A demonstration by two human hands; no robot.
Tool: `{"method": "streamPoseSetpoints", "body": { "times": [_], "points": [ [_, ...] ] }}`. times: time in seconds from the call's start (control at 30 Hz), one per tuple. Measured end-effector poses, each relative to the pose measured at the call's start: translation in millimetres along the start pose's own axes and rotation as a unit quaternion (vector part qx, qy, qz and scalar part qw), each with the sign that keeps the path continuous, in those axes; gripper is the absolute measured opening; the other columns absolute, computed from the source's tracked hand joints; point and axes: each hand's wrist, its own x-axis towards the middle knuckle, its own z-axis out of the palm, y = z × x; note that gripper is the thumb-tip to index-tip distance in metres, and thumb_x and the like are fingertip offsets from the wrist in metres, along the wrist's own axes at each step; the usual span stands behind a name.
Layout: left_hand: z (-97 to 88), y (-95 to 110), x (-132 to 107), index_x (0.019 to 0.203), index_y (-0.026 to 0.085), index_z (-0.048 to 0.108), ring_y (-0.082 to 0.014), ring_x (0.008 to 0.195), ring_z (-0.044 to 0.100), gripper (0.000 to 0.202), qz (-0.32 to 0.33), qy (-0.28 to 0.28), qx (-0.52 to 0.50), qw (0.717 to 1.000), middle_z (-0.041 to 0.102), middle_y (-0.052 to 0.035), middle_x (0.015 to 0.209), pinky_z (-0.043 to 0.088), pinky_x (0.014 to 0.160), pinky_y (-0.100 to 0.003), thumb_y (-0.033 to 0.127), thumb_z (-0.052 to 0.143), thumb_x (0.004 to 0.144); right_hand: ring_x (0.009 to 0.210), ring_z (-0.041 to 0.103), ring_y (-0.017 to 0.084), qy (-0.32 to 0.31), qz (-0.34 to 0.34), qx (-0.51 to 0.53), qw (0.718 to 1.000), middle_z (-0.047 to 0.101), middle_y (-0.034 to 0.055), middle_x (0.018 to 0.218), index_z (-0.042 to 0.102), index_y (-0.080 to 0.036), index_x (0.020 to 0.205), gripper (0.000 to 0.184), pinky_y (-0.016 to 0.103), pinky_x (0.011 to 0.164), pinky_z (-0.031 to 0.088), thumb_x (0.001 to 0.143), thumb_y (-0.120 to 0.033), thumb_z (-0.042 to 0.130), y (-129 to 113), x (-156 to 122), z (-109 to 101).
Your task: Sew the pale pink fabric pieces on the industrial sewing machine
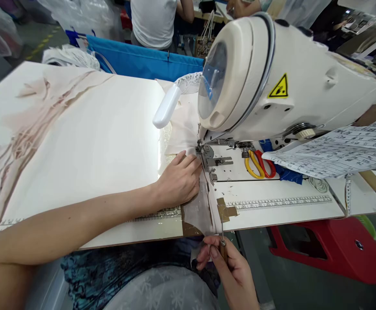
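My left hand (180, 180) lies on pale pink fabric (183, 125) just in front of the needle and presser foot (199, 148) of a sewing machine (249, 82). Its fingers rest flat, slightly bent, pressing the cloth down. A narrow folded strip of the cloth (212, 211) runs from the foot to the table's front edge. Below that edge my right hand (231, 269) is closed around the wooden handle of an awl (222, 247), its thin metal point upward. The fingers of this hand are also at the hanging end of the fabric.
Bunched pink strips (29, 146) lie across the left of the white table (119, 125). Yellow and red-handled scissors (259, 164) sit beside the machine, near a printed paper sheet (336, 150). A red stool (343, 249) stands at right; a person (153, 21) sits beyond the blue cloth bin (145, 58).
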Motion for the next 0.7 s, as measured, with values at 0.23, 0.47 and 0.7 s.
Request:
{"method": "streamPoseSetpoints", "body": {
  "times": [0.23, 0.47, 0.7],
  "points": [
    [1.9, 1.8, -2.2, 0.116, 0.003, 0.064, -0.0314, 0.117, 0.054, 0.037, 0.01, 0.029, -0.008, 0.999, 0.061, -0.0197, 0.126, 0.034, 0.113, -0.05, 0.025, 0.044, 0.094, 0.063, 0.067, 0.014, 0.005, -0.029, -0.023, 0.999, 0.07, 0.001, 0.073, 0.072, -0.022, 0.094, 0.028, 0.024, 0.064, 0.054, 0.091, -0.05, 0.067, 1.0, 3.2, -2.2],
    [3.2, 0.7, -2.3, 0.119, 0.001, 0.063, -0.0332, 0.12, 0.052, 0.041, 0.017, 0.027, 0.012, 0.999, 0.061, -0.0202, 0.127, 0.035, 0.112, -0.053, 0.026, 0.042, 0.096, 0.064, 0.066, 0.014, 0.013, -0.027, -0.034, 0.999, 0.069, 0.0016, 0.073, 0.072, -0.022, 0.095, 0.03, 0.024, 0.063, 0.054, 0.092, -0.051, 0.066, 1.1, 1.7, -0.5],
    [4.5, -4.7, 1.3, 0.12, 0.003, 0.063, -0.0325, 0.122, 0.051, 0.042, 0.002, 0.013, 0.024, 1.0, 0.059, -0.0198, 0.13, 0.035, 0.112, -0.053, 0.03, 0.04, 0.098, 0.064, 0.067, 0.016, 0.008, -0.027, -0.064, 0.998, 0.07, 0.0032, 0.073, 0.072, -0.021, 0.093, 0.03, 0.025, 0.062, 0.055, 0.093, -0.05, 0.063, -7.0, -3.9, 0.8]
  ]
}}
